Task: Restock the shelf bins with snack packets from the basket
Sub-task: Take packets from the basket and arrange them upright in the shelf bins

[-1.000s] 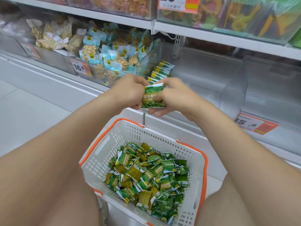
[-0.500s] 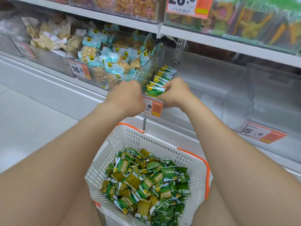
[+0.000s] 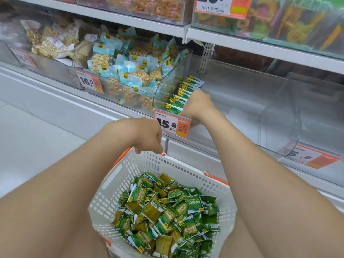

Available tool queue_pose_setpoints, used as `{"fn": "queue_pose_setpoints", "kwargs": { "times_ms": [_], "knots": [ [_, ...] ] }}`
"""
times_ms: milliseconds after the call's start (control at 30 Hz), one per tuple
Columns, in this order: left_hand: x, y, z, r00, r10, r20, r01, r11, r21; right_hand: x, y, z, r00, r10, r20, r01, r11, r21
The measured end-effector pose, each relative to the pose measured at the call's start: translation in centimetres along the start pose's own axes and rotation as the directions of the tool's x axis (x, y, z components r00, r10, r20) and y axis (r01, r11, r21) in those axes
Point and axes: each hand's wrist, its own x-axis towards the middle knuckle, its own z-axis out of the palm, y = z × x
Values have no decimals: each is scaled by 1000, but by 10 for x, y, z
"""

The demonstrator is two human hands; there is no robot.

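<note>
A white basket with orange handles (image 3: 119,175) sits low between my forearms, holding a heap of green snack packets (image 3: 167,211). In the clear shelf bin (image 3: 167,84) behind the 15.8 price tag (image 3: 172,124), a row of the same green packets (image 3: 183,92) stands upright along the left wall. My right hand (image 3: 199,105) is inside this bin, against the right end of the front packets, with its fingers hidden behind its back. My left hand (image 3: 147,135) hangs over the basket's far rim, fingers loosely curled and holding nothing.
To the left, a bin tagged 16.5 (image 3: 89,81) holds blue nut packets (image 3: 126,71), with more nut bags (image 3: 50,43) beyond it. To the right stands a clear bin (image 3: 279,112) with nothing visible in it. A shelf of dried fruit (image 3: 279,21) overhangs above.
Both hands carried a small stack of green packets from above the basket up into the bin. My left hand has since let go and dropped back toward the basket; my right hand stays at the row.
</note>
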Motion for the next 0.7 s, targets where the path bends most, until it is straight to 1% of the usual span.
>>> {"fn": "queue_pose_setpoints", "kwargs": {
  "times_ms": [67,133,233,300,367,433,500,567,600,700],
  "knots": [
    [1,3,2,998,37,55,-39,999,26,2,0,-2,997,29,73,-36,994,104],
    [3,7,4,995,69,74,-72,997,29,1,2,-4,990,25,136,-50,982,185],
    [7,12,6,992,100,75,-104,993,55,-6,4,-9,986,49,156,-90,960,266],
    [11,16,8,990,105,89,-113,990,82,-18,2,-15,996,27,84,-46,974,224],
    [13,20,12,989,113,97,-123,986,110,-36,1,-20,997,-44,-67,53,990,131],
    [15,25,15,988,132,80,-142,981,130,-60,-2,-26,960,-157,-234,169,985,34],
    [13,32,21,986,151,75,-161,974,157,-88,-5,-31,910,-275,-310,279,960,-33],
    [12,39,31,984,150,94,-167,962,218,-115,-4,-34,897,-348,-271,335,938,-93],
    [12,43,37,982,154,106,-175,955,240,-129,-3,-34,904,-372,-212,349,927,-135],
    [9,55,61,971,170,169,-208,949,239,-161,10,-27,921,-385,67,387,877,-286]
  ]
}}
